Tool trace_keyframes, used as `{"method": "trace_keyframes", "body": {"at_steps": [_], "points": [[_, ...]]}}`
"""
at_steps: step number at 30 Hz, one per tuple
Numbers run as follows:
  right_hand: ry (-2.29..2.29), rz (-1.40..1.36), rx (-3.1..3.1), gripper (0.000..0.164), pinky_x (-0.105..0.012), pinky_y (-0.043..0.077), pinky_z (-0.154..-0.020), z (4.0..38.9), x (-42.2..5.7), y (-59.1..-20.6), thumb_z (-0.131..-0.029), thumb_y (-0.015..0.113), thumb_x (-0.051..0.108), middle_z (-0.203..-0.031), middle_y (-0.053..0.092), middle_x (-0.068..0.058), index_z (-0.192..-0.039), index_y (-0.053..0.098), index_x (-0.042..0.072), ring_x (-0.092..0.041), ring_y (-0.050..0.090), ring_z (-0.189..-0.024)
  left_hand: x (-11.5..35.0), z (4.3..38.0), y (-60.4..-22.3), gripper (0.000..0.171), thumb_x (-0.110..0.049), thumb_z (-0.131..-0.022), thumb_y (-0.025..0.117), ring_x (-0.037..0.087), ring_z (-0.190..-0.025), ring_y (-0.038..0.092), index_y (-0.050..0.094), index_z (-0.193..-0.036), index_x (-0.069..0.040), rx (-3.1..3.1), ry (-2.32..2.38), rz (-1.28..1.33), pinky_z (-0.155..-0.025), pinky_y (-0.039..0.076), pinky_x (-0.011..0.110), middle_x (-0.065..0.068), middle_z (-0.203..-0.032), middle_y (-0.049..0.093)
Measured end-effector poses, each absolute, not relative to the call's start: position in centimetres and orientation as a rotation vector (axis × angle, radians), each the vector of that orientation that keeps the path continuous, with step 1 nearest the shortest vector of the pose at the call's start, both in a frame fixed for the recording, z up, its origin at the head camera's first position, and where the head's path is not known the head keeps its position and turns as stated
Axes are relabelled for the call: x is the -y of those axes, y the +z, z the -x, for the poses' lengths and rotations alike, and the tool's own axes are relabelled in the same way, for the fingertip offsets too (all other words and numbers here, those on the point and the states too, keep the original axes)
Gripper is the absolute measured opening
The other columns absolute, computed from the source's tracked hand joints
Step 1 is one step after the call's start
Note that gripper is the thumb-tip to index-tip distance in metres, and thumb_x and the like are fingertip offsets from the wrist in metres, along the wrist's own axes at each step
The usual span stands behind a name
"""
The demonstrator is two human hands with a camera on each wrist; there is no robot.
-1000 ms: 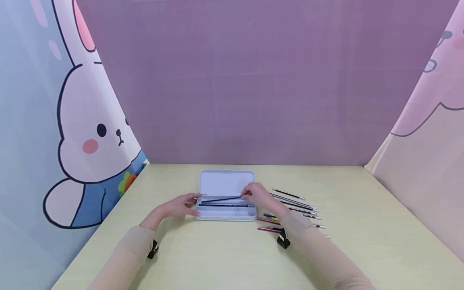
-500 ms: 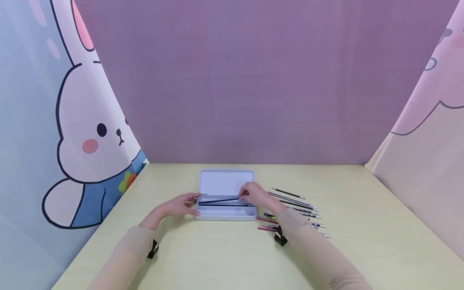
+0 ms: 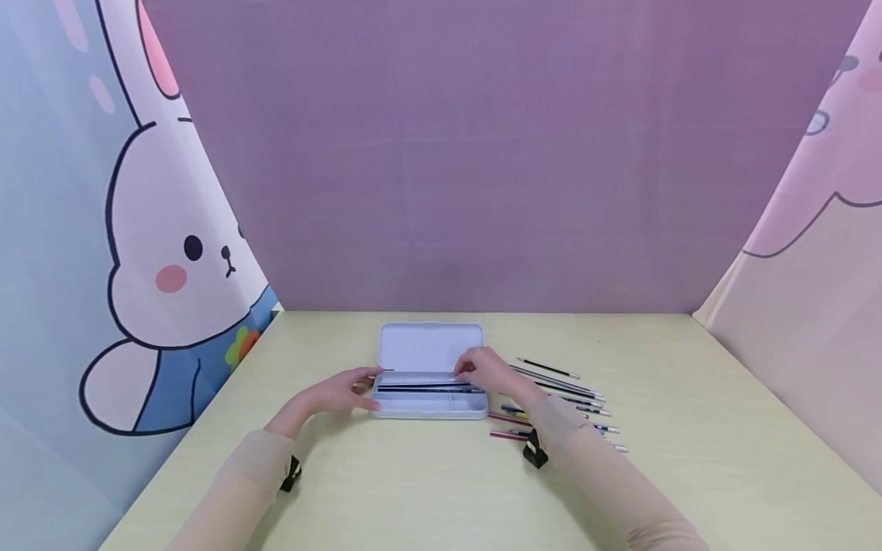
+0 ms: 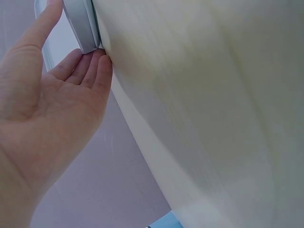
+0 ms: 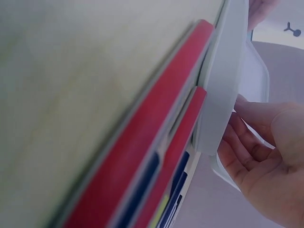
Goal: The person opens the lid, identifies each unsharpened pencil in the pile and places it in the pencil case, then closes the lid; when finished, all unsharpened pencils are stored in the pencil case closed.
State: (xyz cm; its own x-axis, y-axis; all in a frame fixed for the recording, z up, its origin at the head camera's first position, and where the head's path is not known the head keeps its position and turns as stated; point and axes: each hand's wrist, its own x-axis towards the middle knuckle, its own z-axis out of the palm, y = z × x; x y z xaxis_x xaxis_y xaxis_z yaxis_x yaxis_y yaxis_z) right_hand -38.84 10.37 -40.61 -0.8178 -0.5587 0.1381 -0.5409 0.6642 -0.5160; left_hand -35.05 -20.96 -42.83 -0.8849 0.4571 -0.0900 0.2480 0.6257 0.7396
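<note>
A white pencil case [image 3: 413, 413] lies open on the table, its lid [image 3: 430, 344] raised at the back. Dark pencils [image 3: 413, 389] lie lengthwise in its long compartment. My left hand [image 3: 341, 390] holds the left end, thumb at the front corner and fingers at the back; the left wrist view shows the fingertips [image 4: 90, 69] against the case's end. My right hand [image 3: 488, 371] is over the right end of the compartment, fingers curled and pinching the end of a dark pencil. The case wall hides that pencil in the right wrist view.
Several loose pencils [image 3: 558, 383] lie on the table right of the case, some under the right forearm. Two red pencils [image 5: 147, 128] point at the case's right end. A purple backdrop [image 3: 482, 153] stands behind the table.
The dark pencil in my right hand has come down from a slant to lie nearly level beside the other in the compartment. The right hand shifted slightly left; the left hand stayed put.
</note>
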Motion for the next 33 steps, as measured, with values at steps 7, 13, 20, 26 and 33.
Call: {"method": "trace_keyframes", "body": {"at_steps": [7, 13, 20, 26, 33], "points": [[-0.9, 0.943, -2.812, 0.01, -0.029, 0.053, -0.076, 38.5, -10.6, -40.3, -0.088, 0.064, 0.008, -0.091, 0.068, -0.005, -0.094, 0.071, 0.004, -0.016, 0.062, -0.085, 21.3, 34.8, -43.0, 0.078, -0.033, -0.081, 0.073, 0.037, -0.127, 0.043, 0.035, -0.143, -0.003, -2.592, 1.091, -0.566, -0.106, 0.035, 0.051, 0.02, -0.141, 0.042], [-0.925, 0.976, -2.833, 0.013, -0.028, 0.052, -0.076, 38.6, -12.0, -38.7, -0.089, 0.063, 0.009, -0.093, 0.069, -0.004, -0.098, 0.071, 0.004, -0.014, 0.061, -0.085, 21.3, 35.8, -42.1, 0.078, -0.035, -0.082, 0.071, 0.038, -0.127, 0.042, 0.034, -0.143, -0.004, -2.608, 1.064, -0.574, -0.107, 0.034, 0.051, 0.02, -0.141, 0.041], [-0.976, 1.041, -2.866, 0.015, -0.026, 0.051, -0.071, 38.2, -14.9, -37.2, -0.088, 0.066, 0.015, -0.091, 0.069, -0.004, -0.098, 0.071, 0.005, -0.011, 0.06, -0.079, 21.2, 37.2, -41.4, 0.079, -0.034, -0.082, 0.071, 0.038, -0.129, 0.04, 0.033, -0.144, -0.004, -2.596, 1.063, -0.555, -0.108, 0.034, 0.05, 0.02, -0.143, 0.039], [-1.021, 1.032, -2.913, 0.017, -0.026, 0.052, -0.072, 37.3, -17.7, -36.7, -0.088, 0.066, 0.017, -0.09, 0.068, -0.002, -0.099, 0.071, 0.005, -0.011, 0.06, -0.078, 21.2, 37.8, -41.1, 0.079, -0.035, -0.082, 0.071, 0.038, -0.131, 0.038, 0.033, -0.145, -0.005, -2.585, 1.053, -0.552, -0.109, 0.031, 0.052, 0.02, -0.144, 0.038], [-0.994, 0.987, -2.944, 0.019, -0.027, 0.052, -0.074, 36.7, -20.1, -36.1, -0.089, 0.065, 0.017, -0.092, 0.068, -0.002, -0.102, 0.07, 0.005, -0.013, 0.061, -0.082, 21.3, 37.5, -41.5, 0.078, -0.033, -0.082, 0.071, 0.037, -0.13, 0.039, 0.033, -0.144, -0.005, -2.567, 1.108, -0.541, -0.108, 0.032, 0.051, 0.019, -0.143, 0.039]]}}
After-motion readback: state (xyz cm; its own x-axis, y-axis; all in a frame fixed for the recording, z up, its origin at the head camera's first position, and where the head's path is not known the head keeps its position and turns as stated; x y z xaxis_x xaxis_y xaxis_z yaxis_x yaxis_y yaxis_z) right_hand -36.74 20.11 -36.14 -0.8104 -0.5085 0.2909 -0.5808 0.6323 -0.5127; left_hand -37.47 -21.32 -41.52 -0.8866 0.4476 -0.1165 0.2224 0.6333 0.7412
